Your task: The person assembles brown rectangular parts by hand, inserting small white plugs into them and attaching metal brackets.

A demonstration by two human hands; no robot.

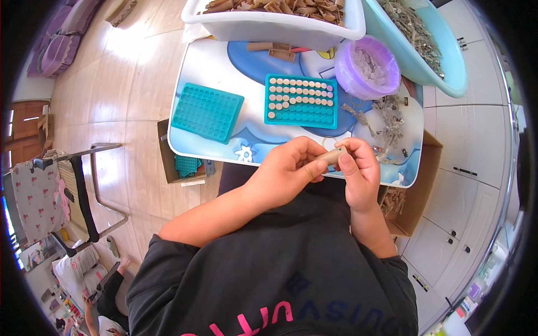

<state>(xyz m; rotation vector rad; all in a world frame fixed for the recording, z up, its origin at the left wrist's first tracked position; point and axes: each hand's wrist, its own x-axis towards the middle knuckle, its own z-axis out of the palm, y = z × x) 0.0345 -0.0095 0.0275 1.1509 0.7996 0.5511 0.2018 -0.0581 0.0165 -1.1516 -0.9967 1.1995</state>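
Note:
My left hand [288, 171] and my right hand [358, 171] meet just above the table's near edge, both gripping a short brown cardboard tube [332, 157]. Beyond them lies a teal tray with round holes [301, 101], its upper rows filled with tubes standing on end. A second teal tray [207, 111], with nothing in its holes, lies to the left. A loose heap of small grey metal parts [386, 120] is spread on the table right of the filled tray.
A small table with a blue cartoon top [224, 64] carries a white tub of brown tubes [274, 19], a purple bowl [367, 67] and a pale blue basin [431, 39]. Cardboard boxes [417, 190] stand on both sides below the table. A folding chair [67, 190] is at the left.

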